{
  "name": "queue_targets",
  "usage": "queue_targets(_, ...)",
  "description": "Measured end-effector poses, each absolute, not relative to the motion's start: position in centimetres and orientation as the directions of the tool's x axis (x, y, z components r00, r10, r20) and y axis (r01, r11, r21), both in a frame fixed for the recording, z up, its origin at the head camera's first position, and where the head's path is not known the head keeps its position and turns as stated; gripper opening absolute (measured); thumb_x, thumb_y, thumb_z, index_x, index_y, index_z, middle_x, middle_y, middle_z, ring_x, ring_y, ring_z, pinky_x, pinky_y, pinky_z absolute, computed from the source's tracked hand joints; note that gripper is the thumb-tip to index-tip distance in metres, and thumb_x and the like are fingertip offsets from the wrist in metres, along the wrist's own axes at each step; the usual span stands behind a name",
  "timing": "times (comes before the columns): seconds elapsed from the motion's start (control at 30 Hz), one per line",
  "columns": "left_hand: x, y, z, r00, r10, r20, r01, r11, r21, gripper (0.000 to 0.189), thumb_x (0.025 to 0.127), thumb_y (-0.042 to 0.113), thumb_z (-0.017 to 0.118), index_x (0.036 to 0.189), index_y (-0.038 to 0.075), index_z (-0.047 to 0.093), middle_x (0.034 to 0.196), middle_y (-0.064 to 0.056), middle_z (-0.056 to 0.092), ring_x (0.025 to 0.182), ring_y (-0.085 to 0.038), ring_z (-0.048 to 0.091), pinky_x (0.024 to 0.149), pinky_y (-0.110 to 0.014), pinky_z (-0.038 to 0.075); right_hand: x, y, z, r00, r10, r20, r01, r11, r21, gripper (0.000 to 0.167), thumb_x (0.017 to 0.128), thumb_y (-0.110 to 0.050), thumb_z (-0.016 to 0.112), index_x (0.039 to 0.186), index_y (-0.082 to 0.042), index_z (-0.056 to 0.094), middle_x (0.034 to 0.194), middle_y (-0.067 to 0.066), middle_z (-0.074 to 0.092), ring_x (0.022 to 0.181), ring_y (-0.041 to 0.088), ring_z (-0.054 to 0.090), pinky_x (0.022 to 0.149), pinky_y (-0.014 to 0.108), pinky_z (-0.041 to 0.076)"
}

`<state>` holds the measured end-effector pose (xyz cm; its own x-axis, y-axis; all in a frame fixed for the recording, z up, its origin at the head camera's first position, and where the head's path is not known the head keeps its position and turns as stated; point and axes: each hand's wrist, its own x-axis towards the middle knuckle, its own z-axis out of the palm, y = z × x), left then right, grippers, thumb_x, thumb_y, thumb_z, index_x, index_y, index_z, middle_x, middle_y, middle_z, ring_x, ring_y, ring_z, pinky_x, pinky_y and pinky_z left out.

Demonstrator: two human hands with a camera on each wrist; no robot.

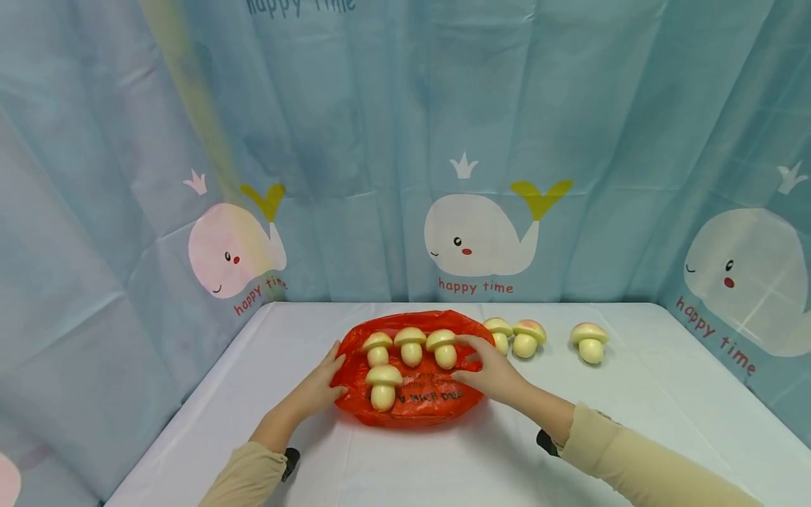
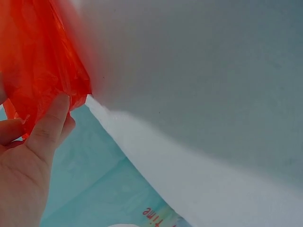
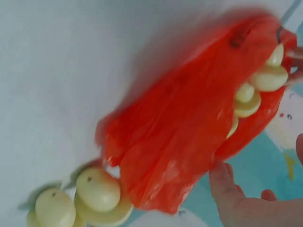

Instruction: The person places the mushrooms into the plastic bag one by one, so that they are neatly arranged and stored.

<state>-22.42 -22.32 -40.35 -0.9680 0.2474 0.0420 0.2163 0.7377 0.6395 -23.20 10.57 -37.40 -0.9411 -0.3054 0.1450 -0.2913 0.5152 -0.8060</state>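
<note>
A red plastic bag [image 1: 431, 415] with dark print lies spread on the table, its mouth facing up. Several pale yellow toy mushrooms [image 1: 383, 387] rest inside it, caps toward the back. At the bag's left rim, my left hand [image 1: 317, 387] pinches the plastic between thumb and fingers; red film [image 2: 42, 61] shows beside the fingertips in the left wrist view. My right hand [image 1: 491, 373] reaches over the right rim, thumb and fingers spread, fingertips close to the rightmost mushroom [image 1: 445, 352] in the bag. One extended finger [image 3: 222, 184] touches the bag's edge in the right wrist view.
Two toy mushrooms [image 1: 526, 341] stand just behind the bag's right end, one partly hidden by it. Another mushroom [image 1: 591, 345] stands farther right. The white table [image 1: 633, 408] meets a blue whale-print curtain [image 1: 380, 176] at the back and sides.
</note>
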Motion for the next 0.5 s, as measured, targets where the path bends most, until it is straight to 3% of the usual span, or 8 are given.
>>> queue_targets(0.27, -22.5, -22.4, -40.4, -0.961, 0.267, 0.066, 0.246, 0.721, 0.647, 0.061, 0.087, -0.01, 0.06, 0.139, -0.022, 0.03, 0.156, -0.031, 0.007, 0.142, -0.048, 0.011, 0.112, -0.059, 0.019, -23.8, 13.3, -36.0, -0.938, -0.312, 0.151, -0.301, 0.519, -0.8, 0.058, 0.087, -0.005, 0.071, 0.139, 0.0, 0.046, 0.138, 0.023, 0.047, 0.116, 0.04, 0.052, 0.083, 0.042, 0.056)
queue_targets(0.5, -22.4, -22.5, -40.4, -0.964, 0.262, 0.056, 0.234, 0.726, 0.647, 0.061, 0.087, -0.01, 0.06, 0.139, -0.022, 0.031, 0.156, -0.031, 0.007, 0.142, -0.048, 0.012, 0.112, -0.059, 0.019, -24.2, 15.8, -35.5, -0.925, -0.328, 0.194, -0.347, 0.519, -0.781, 0.059, 0.088, -0.008, 0.07, 0.14, 0.002, 0.044, 0.139, 0.026, 0.045, 0.119, 0.044, 0.049, 0.092, 0.054, 0.049)
